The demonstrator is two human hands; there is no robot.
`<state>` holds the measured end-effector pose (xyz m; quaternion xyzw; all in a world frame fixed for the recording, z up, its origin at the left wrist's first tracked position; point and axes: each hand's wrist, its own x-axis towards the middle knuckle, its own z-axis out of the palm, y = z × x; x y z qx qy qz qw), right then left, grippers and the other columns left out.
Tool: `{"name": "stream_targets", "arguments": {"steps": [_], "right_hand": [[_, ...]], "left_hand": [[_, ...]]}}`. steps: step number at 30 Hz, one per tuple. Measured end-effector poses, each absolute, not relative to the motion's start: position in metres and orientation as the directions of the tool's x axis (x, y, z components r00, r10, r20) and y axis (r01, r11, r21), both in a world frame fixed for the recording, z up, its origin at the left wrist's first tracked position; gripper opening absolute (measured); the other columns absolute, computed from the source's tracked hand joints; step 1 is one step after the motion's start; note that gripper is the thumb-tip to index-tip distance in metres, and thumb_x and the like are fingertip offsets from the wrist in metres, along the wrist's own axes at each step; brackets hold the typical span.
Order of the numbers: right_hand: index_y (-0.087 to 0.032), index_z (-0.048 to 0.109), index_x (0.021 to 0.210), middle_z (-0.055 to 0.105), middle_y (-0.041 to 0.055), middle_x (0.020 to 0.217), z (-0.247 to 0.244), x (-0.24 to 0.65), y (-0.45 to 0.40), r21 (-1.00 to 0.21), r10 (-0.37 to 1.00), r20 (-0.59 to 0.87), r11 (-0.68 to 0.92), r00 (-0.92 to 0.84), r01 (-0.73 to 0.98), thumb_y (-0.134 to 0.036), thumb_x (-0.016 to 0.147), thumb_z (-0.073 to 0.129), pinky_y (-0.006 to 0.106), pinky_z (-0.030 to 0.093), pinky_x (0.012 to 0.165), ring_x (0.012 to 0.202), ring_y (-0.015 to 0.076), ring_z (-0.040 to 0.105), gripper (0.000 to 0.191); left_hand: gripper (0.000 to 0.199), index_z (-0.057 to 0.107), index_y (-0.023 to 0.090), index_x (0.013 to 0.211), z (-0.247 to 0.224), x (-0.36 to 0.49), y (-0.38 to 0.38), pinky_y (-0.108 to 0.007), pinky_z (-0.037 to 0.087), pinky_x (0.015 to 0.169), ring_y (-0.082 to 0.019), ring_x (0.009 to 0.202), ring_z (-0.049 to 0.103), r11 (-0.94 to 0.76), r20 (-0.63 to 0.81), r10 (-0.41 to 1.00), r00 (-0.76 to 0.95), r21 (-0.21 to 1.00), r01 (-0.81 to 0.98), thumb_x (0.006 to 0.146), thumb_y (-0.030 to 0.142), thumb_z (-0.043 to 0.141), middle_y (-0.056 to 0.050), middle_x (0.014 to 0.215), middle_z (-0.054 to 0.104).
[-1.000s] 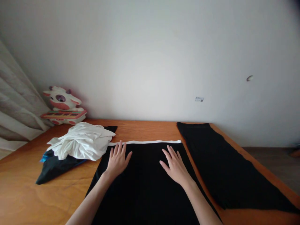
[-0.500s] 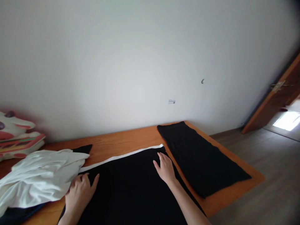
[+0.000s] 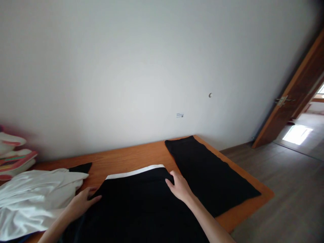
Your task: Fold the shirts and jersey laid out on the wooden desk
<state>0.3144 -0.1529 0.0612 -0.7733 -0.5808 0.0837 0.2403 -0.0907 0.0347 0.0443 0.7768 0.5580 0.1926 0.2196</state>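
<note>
A black garment (image 3: 141,202) with a white strip (image 3: 136,172) along its far edge lies in front of me. On its left edge my left hand (image 3: 82,202) is closed, thumb on top and fingers at the outer side. The opposite edge is pinched by my right hand (image 3: 180,186), close to the far corner. The near part of the garment runs out of view at the bottom. Beside my left hand is a crumpled white cloth (image 3: 37,199).
A second black cloth (image 3: 212,175) lies flat along the right of the wooden table (image 3: 113,157). A stuffed toy (image 3: 16,160) sits at the far left against the white wall (image 3: 121,84). Beyond the table's right edge are the floor (image 3: 286,179) and an open door (image 3: 291,94).
Both hands have gone from resting spread on the black garment to gripping its side edges. The far edge with the white strip is now narrower and drawn inward. The view has shifted slightly right.
</note>
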Motion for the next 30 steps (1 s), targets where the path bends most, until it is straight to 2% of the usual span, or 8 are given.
{"name": "stream_targets", "arguments": {"steps": [3,6,10,15,20,25,27,30], "right_hand": [[-0.020,0.062,0.106,0.075,0.0084,0.100,0.075,0.318,-0.170,-0.522,0.939,0.155,-0.187,0.308,0.832,-0.033,0.096,0.054,0.030,0.051,0.079,0.094,0.0240,0.073,0.018],[-0.022,0.061,0.102,0.075,0.0075,0.095,0.084,0.322,-0.185,-0.545,0.921,0.257,-0.112,0.293,0.831,-0.032,0.097,0.052,0.030,0.053,0.075,0.088,0.0233,0.074,0.015],[-0.023,0.057,0.102,0.072,0.0044,0.087,0.086,0.328,-0.212,-0.548,0.859,0.427,-0.003,0.283,0.837,-0.034,0.098,0.048,0.028,0.055,0.069,0.078,0.0208,0.073,0.014],[-0.024,0.053,0.118,0.075,0.0045,0.096,0.091,0.335,-0.250,-0.488,0.746,0.586,0.013,0.316,0.873,-0.031,0.099,0.047,0.026,0.059,0.071,0.085,0.0189,0.075,0.021],[-0.023,0.053,0.118,0.074,0.0099,0.103,0.127,0.371,-0.260,-0.398,0.634,0.619,-0.257,0.464,0.881,-0.041,0.099,0.045,0.032,0.059,0.071,0.088,0.0251,0.076,0.028],[-0.015,0.052,0.122,0.072,0.0152,0.097,0.161,0.446,-0.237,-0.225,0.488,0.394,-0.770,0.779,0.597,-0.032,0.097,0.044,0.039,0.054,0.072,0.085,0.0304,0.072,0.031],[-0.009,0.051,0.126,0.067,0.0230,0.110,0.157,0.471,-0.237,-0.127,0.437,0.337,-0.857,0.834,0.500,-0.033,0.095,0.051,0.042,0.053,0.075,0.098,0.0354,0.069,0.039],[-0.007,0.056,0.125,0.064,0.0254,0.113,0.130,0.486,-0.247,-0.035,0.491,0.299,-0.851,0.818,0.524,-0.036,0.095,0.053,0.044,0.051,0.078,0.105,0.0373,0.065,0.042]], "left_hand": [[0.042,0.071,0.025,0.076,0.060,-0.080,0.031,-0.040,0.060,0.083,-0.034,0.086,0.075,-0.271,-0.069,0.910,0.409,0.647,0.713,0.062,0.064,0.065,-0.005,0.082,0.080],[0.044,0.072,0.027,0.085,0.075,-0.063,0.027,-0.041,0.056,0.093,-0.032,0.097,0.073,-0.283,0.009,0.924,0.383,0.688,0.668,0.065,0.065,0.062,-0.002,0.093,0.080],[0.040,0.069,0.032,0.094,0.092,-0.042,0.025,-0.041,0.055,0.095,-0.030,0.100,0.072,-0.313,0.081,0.941,0.330,0.582,0.751,0.071,0.062,0.055,0.004,0.100,0.080],[0.040,0.069,0.026,0.102,0.128,0.004,0.049,-0.039,0.052,0.094,-0.029,0.101,0.073,-0.478,0.159,0.876,0.455,0.417,0.773,0.077,0.053,0.054,-0.003,0.105,0.079],[0.036,0.069,0.021,0.111,0.202,0.141,0.096,-0.035,0.055,0.089,-0.025,0.094,0.073,-0.653,0.304,0.756,0.579,0.411,0.636,0.084,0.040,0.054,-0.008,0.110,0.077],[0.059,0.047,0.012,0.143,0.243,0.299,0.095,-0.040,0.045,0.108,-0.028,0.130,0.057,-0.792,0.486,0.599,0.637,0.480,0.378,0.087,0.028,0.058,-0.017,0.148,0.054],[0.051,0.054,0.010,0.136,0.232,0.325,0.068,-0.046,0.040,0.114,-0.031,0.135,0.052,-0.863,0.442,0.468,0.766,0.415,0.288,0.088,0.026,0.057,-0.019,0.143,0.057],[0.037,0.065,0.015,0.123,0.189,0.314,0.014,-0.049,0.041,0.112,-0.033,0.135,0.052,-0.956,0.315,0.092,0.945,0.294,-0.005,0.088,0.024,0.058,-0.016,0.137,0.062]]}}
